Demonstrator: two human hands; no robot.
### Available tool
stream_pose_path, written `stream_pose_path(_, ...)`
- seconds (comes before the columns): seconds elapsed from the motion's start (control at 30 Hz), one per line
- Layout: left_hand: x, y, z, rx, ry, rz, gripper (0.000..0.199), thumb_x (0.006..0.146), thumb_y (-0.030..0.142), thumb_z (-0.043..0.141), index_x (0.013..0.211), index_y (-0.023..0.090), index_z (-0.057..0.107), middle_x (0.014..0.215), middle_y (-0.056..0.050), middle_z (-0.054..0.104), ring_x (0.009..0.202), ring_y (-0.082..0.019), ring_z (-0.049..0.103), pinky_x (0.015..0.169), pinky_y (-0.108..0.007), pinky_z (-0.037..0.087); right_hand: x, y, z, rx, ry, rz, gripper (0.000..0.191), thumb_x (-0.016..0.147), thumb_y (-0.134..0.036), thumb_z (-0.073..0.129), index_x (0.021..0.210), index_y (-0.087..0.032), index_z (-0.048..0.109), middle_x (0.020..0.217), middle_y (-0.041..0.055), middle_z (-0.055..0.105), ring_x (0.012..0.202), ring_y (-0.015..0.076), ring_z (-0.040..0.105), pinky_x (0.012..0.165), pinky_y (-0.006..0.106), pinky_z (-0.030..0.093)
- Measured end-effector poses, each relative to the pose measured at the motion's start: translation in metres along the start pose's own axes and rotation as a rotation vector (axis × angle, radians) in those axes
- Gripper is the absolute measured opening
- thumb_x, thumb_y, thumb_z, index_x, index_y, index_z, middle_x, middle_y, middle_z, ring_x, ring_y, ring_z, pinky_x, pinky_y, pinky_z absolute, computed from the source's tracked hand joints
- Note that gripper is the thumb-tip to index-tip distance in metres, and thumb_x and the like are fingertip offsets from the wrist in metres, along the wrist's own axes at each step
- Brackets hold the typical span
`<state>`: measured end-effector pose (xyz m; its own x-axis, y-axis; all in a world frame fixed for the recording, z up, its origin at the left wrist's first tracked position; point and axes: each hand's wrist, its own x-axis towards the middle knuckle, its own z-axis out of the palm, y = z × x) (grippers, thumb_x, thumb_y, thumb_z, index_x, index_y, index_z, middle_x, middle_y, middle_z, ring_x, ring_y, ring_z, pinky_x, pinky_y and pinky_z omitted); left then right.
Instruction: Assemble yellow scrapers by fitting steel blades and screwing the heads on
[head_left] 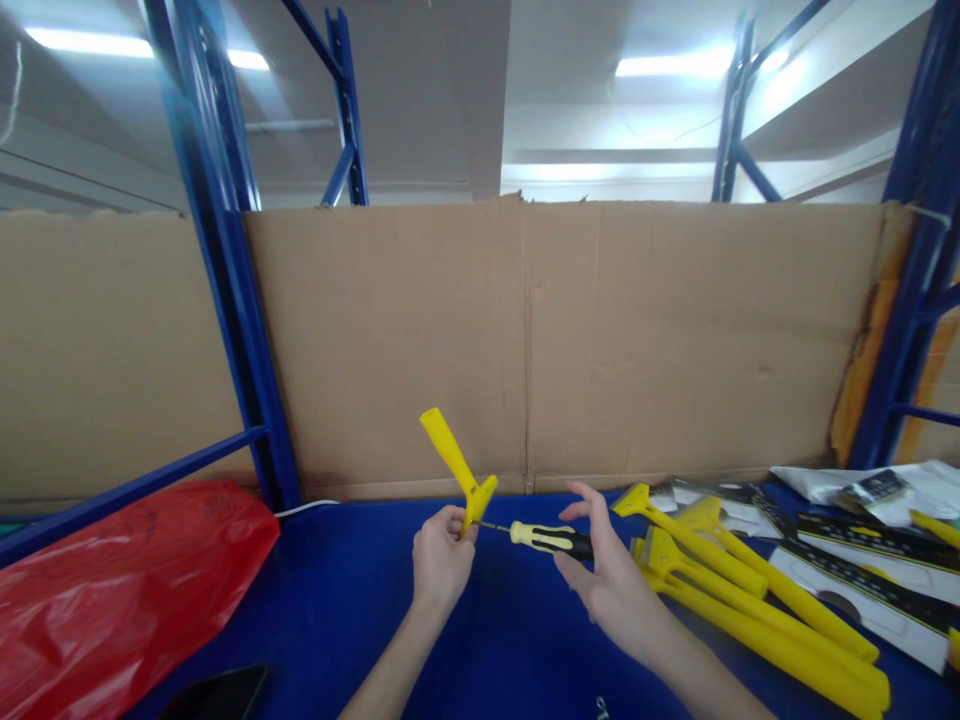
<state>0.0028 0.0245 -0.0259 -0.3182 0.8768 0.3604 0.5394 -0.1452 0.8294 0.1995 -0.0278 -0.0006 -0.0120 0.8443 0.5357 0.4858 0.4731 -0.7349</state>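
Note:
My left hand [441, 560] is closed around the head of a yellow scraper [450, 452], whose handle slants up and to the left. A screwdriver [551, 540] with a cream and black handle lies level, its shaft pointing left with the tip at the scraper head. Behind its black butt end is my right hand [611, 570], thumb and fingers spread apart. The butt appears to meet the palm side, but whether it presses there I cannot tell. Whatever the tip sits in is hidden by the scraper and my left fingers.
Several yellow scrapers [757, 610] lie piled at right, beside black-and-white printed packaging [862, 590]. A red plastic bag [135, 590] and a dark phone [217, 693] lie at left. Small metal parts [602, 708] sit at the front edge. Cardboard [420, 330] walls the blue table's [337, 600] back.

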Motion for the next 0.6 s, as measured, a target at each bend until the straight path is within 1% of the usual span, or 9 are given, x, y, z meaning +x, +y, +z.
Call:
stream_pose_path(0.13, -0.0011, 0.0027, 0.0003, -0.01, 0.0, 0.018, 0.006, 0.066, 0.018, 0.058, 0.069, 0.02, 0.064, 0.063, -0.001, 0.068, 0.059, -0.017, 0.064, 0.055, -0.023, 0.044, 0.0021, -0.0043, -0.0037, -0.057, -0.028, 0.1, 0.038, 0.09, -0.038, 0.033, 0.123, -0.02, 0.04, 0.059, -0.0031, 0.056, 0.051, 0.0177, 0.059, 0.051, 0.029, 0.047)
stream_pose_path(0.2, -0.0015, 0.0034, 0.0004, -0.011, -0.004, 0.031, 0.007, 0.067, 0.018, 0.057, 0.069, 0.02, 0.064, 0.063, -0.001, 0.068, 0.059, -0.017, 0.064, 0.055, -0.023, 0.044, 0.0025, -0.0059, -0.0046, -0.07, 0.002, 0.17, 0.044, 0.091, -0.043, 0.028, 0.127, -0.018, 0.036, 0.066, -0.0002, 0.06, 0.049, 0.0169, 0.058, 0.05, 0.03, 0.047)
stream_pose_path(0.3, -0.0018, 0.0035, 0.0001, -0.01, -0.002, 0.013, 0.007, 0.067, 0.02, 0.058, 0.07, 0.019, 0.065, 0.065, -0.002, 0.069, 0.061, -0.018, 0.065, 0.056, -0.023, 0.045, 0.0026, -0.0067, -0.0045, 0.002, -0.008, 0.157, 0.055, 0.085, -0.041, 0.043, 0.133, -0.022, 0.026, 0.104, 0.0073, 0.058, 0.049, 0.0122, 0.057, 0.044, 0.027, 0.048)
stream_pose_path(0.33, -0.0019, 0.0037, 0.0001, -0.012, -0.001, 0.002, 0.007, 0.068, 0.02, 0.058, 0.071, 0.019, 0.065, 0.066, -0.002, 0.069, 0.061, -0.018, 0.065, 0.056, -0.023, 0.045, 0.0027, -0.0068, -0.0044, 0.044, -0.032, 0.148, 0.058, 0.083, -0.039, 0.046, 0.134, -0.024, 0.023, 0.106, 0.0068, 0.057, 0.048, 0.011, 0.056, 0.041, 0.026, 0.047)
stream_pose_path(0.4, -0.0026, 0.0045, 0.0005, -0.015, -0.009, -0.007, 0.007, 0.068, 0.019, 0.058, 0.071, 0.018, 0.064, 0.067, -0.003, 0.07, 0.061, -0.018, 0.065, 0.056, -0.024, 0.046, 0.0031, -0.0072, -0.0043, 0.095, -0.068, 0.161, 0.057, 0.084, -0.039, 0.044, 0.134, -0.025, 0.022, 0.09, 0.0012, 0.059, 0.04, 0.01, 0.052, 0.034, 0.024, 0.043)
stream_pose_path(0.47, -0.0035, 0.0058, 0.0009, -0.013, -0.028, 0.006, 0.008, 0.068, 0.017, 0.058, 0.072, 0.018, 0.064, 0.067, -0.003, 0.07, 0.061, -0.018, 0.066, 0.057, -0.024, 0.046, 0.0037, -0.0071, -0.0045, 0.072, -0.053, 0.211, 0.05, 0.088, -0.042, 0.035, 0.133, -0.023, 0.028, 0.068, -0.0041, 0.055, 0.034, 0.0107, 0.048, 0.032, 0.023, 0.041)
stream_pose_path(0.5, -0.0038, 0.0065, 0.0009, -0.006, -0.034, 0.014, 0.008, 0.069, 0.016, 0.057, 0.072, 0.018, 0.064, 0.068, -0.003, 0.07, 0.062, -0.017, 0.066, 0.058, -0.024, 0.046, 0.004, -0.0066, -0.0046, 0.05, -0.037, 0.234, 0.049, 0.089, -0.044, 0.032, 0.133, -0.022, 0.03, 0.063, -0.0046, 0.054, 0.034, 0.0114, 0.049, 0.032, 0.022, 0.04)
stream_pose_path(0.53, -0.0039, 0.007, 0.0006, 0.004, -0.035, 0.02, 0.008, 0.069, 0.015, 0.057, 0.073, 0.018, 0.064, 0.068, -0.003, 0.07, 0.062, -0.017, 0.066, 0.059, -0.024, 0.047, 0.0042, -0.0055, -0.0046, 0.041, -0.027, 0.248, 0.05, 0.089, -0.045, 0.033, 0.133, -0.022, 0.031, 0.065, -0.0032, 0.055, 0.036, 0.0119, 0.05, 0.031, 0.022, 0.04)
stream_pose_path(0.6, -0.0034, 0.0072, -0.0008, 0.026, -0.026, 0.018, 0.009, 0.069, 0.015, 0.057, 0.073, 0.018, 0.064, 0.069, -0.003, 0.07, 0.064, -0.018, 0.066, 0.06, -0.024, 0.047, 0.0043, -0.0022, -0.004, 0.076, -0.036, 0.247, 0.056, 0.085, -0.042, 0.041, 0.136, -0.024, 0.025, 0.088, 0.0031, 0.061, 0.04, 0.0108, 0.052, 0.03, 0.021, 0.038)
